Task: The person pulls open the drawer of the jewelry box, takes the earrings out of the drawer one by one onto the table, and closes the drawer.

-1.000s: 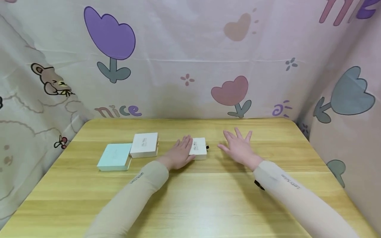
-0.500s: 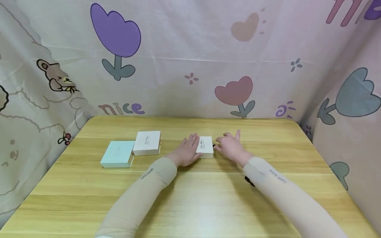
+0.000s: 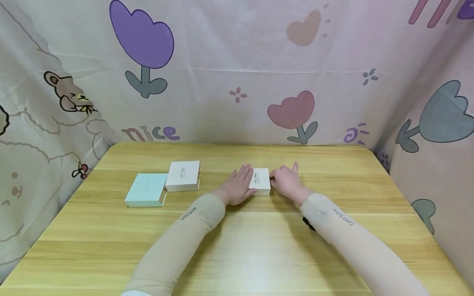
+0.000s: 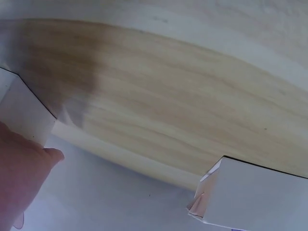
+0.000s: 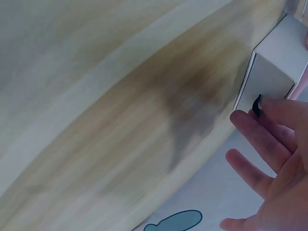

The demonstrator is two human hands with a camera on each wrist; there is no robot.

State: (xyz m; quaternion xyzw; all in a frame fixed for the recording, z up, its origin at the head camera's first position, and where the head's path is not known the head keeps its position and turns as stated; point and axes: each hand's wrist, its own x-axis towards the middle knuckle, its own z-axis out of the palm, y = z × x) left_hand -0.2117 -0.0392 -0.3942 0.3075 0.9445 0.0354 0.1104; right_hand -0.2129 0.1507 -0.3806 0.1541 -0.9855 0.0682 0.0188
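A small white drawer box (image 3: pixel 261 181) with dark lettering lies on the table, between my hands. My left hand (image 3: pixel 238 188) rests flat over its left part with fingers stretched out, covering that side. From the box's right end sticks a black ribbon tab (image 5: pixel 256 107). My right hand (image 3: pixel 286 181) pinches this tab between thumb and forefinger, as the right wrist view shows, while the other fingers spread loosely. In the left wrist view, part of the left hand (image 4: pixel 24 175) appears against the white box (image 4: pixel 29 110).
To the left on the wooden table (image 3: pixel 237 246) lie a larger white box (image 3: pixel 183 176) and a pale mint box (image 3: pixel 147 189), corner to corner. A patterned curtain (image 3: pixel 207 61) hangs behind the table's back edge and along both sides.
My right hand has come left to the box's end, and its spread fingers have closed on the ribbon tab. The box has slid slightly right under my left hand.
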